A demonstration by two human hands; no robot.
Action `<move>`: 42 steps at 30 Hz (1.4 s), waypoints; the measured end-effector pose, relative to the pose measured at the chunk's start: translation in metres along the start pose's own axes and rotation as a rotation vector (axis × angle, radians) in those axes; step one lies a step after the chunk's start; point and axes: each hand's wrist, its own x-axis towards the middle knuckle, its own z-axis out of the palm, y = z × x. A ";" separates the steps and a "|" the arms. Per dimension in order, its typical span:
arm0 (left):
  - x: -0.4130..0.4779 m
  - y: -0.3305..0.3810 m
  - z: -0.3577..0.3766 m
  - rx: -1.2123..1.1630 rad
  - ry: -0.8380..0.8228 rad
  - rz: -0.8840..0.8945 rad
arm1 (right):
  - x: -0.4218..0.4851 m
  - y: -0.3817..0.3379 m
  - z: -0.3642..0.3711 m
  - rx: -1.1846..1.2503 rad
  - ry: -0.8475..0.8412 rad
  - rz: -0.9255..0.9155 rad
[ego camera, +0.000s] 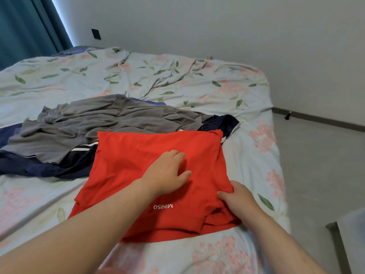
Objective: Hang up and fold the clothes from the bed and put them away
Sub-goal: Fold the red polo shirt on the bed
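A red T-shirt (pixel 138 159) with white lettering lies partly folded on the bed (pixel 177 80), near its right edge. My left hand (pixel 167 173) presses flat on the middle of the shirt, fingers spread. My right hand (pixel 235 196) pinches the shirt's right edge, thumb on top of the cloth and fingers tucked under a fold. Behind the shirt lies a crumpled grey garment (pixel 88 123) on top of a dark navy garment with white stripes (pixel 59 165), which also shows at the shirt's far right corner.
The bed has a pale floral cover. A grey floor (pixel 316 165) runs along the bed's right side, with a white wall behind. A dark-framed piece of furniture (pixel 339 246) stands at the lower right. Teal curtains (pixel 25 26) hang at the upper left.
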 end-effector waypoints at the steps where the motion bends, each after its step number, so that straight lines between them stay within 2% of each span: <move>1: 0.021 0.019 0.004 -0.021 0.006 0.018 | -0.001 0.000 0.000 0.046 -0.024 0.002; 3: 0.061 0.056 0.014 -0.110 0.003 -0.037 | -0.003 0.001 -0.001 0.121 -0.075 -0.005; 6: 0.108 0.088 0.036 -0.205 -0.053 -0.241 | -0.005 0.005 -0.006 0.167 -0.181 -0.036; 9: 0.135 0.097 0.053 -0.130 -0.150 -0.409 | -0.008 0.003 -0.012 0.260 -0.333 -0.020; 12: 0.145 0.091 0.064 -0.040 -0.140 -0.456 | -0.009 0.002 -0.022 0.307 -0.368 -0.056; 14: 0.147 0.085 0.064 -0.089 -0.077 -0.419 | -0.008 0.000 -0.029 0.367 -0.370 -0.088; 17: 0.136 0.073 0.037 -0.300 -0.027 -0.371 | -0.016 -0.014 -0.028 0.435 -0.394 -0.139; 20: 0.119 0.046 -0.006 -0.687 0.032 -0.537 | -0.031 -0.042 -0.011 0.479 -0.383 -0.210; 24: 0.075 -0.006 -0.064 -0.909 0.066 -0.609 | -0.053 -0.085 0.034 0.510 -0.455 -0.279; 27: 0.043 -0.050 -0.090 -0.890 0.091 -0.682 | -0.063 -0.115 0.078 0.352 -0.456 -0.345; 30: 0.014 -0.099 -0.100 -0.805 0.169 -0.773 | -0.071 -0.144 0.135 0.138 -0.424 -0.387; 33: -0.010 -0.144 -0.102 -0.692 0.243 -0.801 | -0.080 -0.163 0.195 0.034 -0.456 -0.419; 38: -0.035 -0.189 -0.090 -0.459 0.323 -0.802 | -0.085 -0.169 0.256 -0.006 -0.510 -0.327; 42: -0.057 -0.187 -0.080 -0.479 0.355 -0.785 | -0.087 -0.167 0.243 0.272 -0.793 -0.099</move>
